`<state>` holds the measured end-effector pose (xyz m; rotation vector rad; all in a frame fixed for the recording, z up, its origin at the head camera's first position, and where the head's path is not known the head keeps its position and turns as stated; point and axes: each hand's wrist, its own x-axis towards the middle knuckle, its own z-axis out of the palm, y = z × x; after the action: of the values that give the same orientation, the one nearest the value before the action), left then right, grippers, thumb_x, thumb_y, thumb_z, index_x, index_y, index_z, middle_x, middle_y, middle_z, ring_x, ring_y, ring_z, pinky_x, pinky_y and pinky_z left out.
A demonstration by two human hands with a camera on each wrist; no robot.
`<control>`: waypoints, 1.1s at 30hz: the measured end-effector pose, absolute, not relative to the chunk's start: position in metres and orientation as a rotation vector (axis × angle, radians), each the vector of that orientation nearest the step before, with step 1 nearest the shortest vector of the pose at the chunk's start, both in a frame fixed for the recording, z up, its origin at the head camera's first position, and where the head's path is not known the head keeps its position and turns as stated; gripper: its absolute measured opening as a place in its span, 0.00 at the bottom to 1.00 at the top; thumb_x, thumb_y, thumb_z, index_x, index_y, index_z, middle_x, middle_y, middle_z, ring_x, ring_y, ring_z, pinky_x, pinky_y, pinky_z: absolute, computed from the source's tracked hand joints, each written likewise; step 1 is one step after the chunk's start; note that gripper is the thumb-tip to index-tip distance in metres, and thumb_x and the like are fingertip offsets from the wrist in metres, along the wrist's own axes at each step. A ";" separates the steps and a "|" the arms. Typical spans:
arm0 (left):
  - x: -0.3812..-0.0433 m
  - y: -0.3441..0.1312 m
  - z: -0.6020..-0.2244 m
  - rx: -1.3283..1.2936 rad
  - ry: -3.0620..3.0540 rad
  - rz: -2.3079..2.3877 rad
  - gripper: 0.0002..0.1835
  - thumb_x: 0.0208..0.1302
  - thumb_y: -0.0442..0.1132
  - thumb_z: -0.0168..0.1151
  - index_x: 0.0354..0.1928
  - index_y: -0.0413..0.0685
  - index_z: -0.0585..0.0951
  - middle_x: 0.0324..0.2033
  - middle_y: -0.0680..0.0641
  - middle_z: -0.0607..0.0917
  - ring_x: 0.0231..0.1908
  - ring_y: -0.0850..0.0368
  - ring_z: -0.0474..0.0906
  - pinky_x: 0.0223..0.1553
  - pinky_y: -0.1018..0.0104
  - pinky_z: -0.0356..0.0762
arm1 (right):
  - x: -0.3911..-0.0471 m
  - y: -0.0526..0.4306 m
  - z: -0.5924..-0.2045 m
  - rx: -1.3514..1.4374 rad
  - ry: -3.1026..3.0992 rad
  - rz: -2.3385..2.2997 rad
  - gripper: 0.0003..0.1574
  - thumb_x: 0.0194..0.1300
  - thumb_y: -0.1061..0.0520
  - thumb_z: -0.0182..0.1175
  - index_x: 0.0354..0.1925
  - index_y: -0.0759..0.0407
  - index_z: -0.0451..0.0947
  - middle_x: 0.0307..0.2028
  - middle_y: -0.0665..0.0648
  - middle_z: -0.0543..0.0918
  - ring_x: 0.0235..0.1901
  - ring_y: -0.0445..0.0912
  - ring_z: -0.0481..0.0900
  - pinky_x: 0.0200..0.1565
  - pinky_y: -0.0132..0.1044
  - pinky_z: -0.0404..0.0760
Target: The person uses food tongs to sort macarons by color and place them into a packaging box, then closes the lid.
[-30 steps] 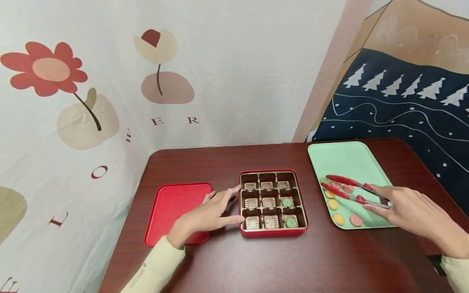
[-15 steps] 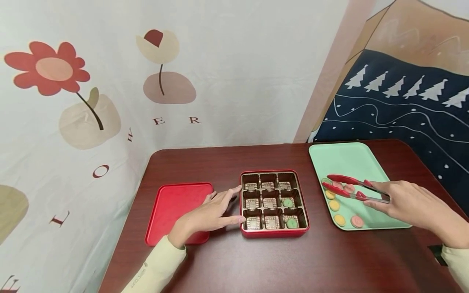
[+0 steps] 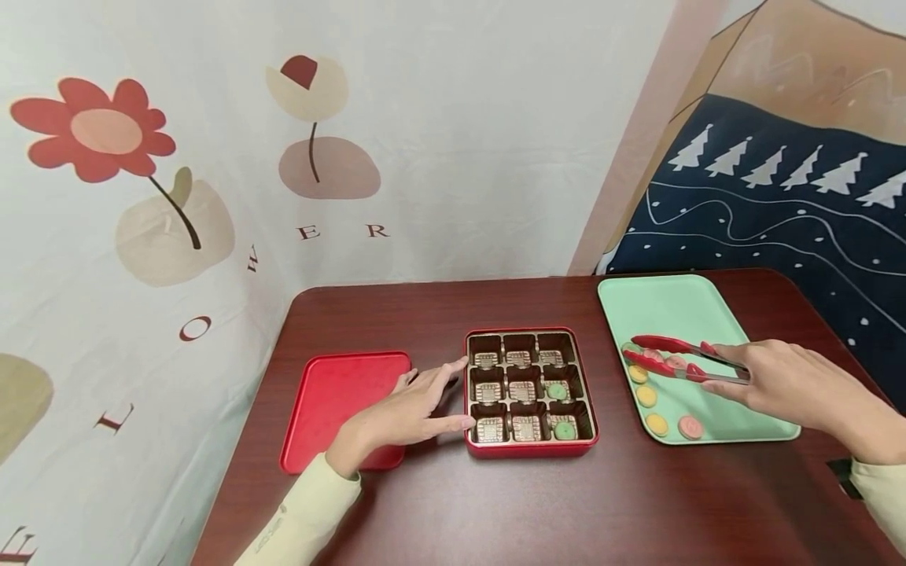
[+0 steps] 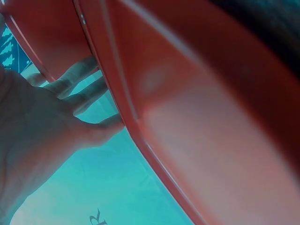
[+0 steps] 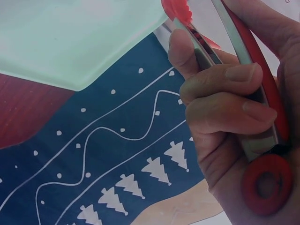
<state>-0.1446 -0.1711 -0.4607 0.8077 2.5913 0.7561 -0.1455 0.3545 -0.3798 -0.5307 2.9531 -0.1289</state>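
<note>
My right hand [image 3: 807, 389] grips red-tipped metal tongs [image 3: 690, 373], its fingers curled round the arms in the right wrist view [image 5: 253, 61]. Over the left side of the mint-green tray [image 3: 675, 303], the tongs' tips lie at a round, cookie-like green piece [image 3: 628, 349], partly covered by them. Whether they pinch it, I cannot tell. Straight fingers of my left hand [image 3: 403, 413] touch the left wall of a red square box [image 3: 531, 450]. Its brown-gold divided insert [image 3: 521, 391] holds two green pieces [image 3: 564, 431] in the right column, middle and front compartments.
Several yellow pieces [image 3: 657, 425] line the tray's left edge, with pink ones [image 3: 690, 428] near the front and under the tongs. A red lid [image 3: 340, 401] lies left of the box, partly behind my left hand. Patterned cloth [image 3: 460, 157] hangs behind the table [image 3: 481, 511].
My right hand has shifted slightly away from the table's front, bringing the tongs' handle end with it. The tips stay at the green piece. My left hand keeps its place at the box.
</note>
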 end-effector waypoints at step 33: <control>-0.144 -0.169 -0.459 0.775 2.584 0.738 0.53 0.74 0.72 0.61 0.87 0.56 0.52 0.83 0.49 0.65 0.82 0.49 0.56 0.78 0.28 0.42 | -0.154 0.360 -0.379 -0.493 2.929 -0.106 0.47 0.66 0.38 0.78 0.59 0.79 0.82 0.24 0.48 0.74 0.29 0.46 0.73 0.28 0.42 0.71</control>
<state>-0.1440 -0.1688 -0.4589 0.7745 2.5836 0.7380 -0.1538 0.3599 -0.3786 -0.4934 2.9285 -0.1057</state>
